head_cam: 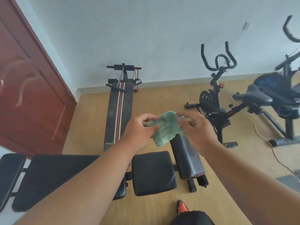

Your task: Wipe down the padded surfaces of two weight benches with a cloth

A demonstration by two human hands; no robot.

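A crumpled green cloth [165,128] hangs in the air between my two hands. My left hand [139,130] pinches its left side and my right hand [197,129] pinches its right side. Below them a black padded bench lies across the view, with a long back pad [56,174] and a square seat pad [153,172]. A narrower black pad [186,158] runs away from the seat, partly hidden by the cloth. A second bench [119,111], black with red and white stripes, stretches toward the far wall.
A red-brown door [29,88] stands at the left. Two exercise bikes [215,98] [276,98] fill the right side, with a cable [276,153] trailing on the wooden floor. My orange shoe [181,207] shows at the bottom.
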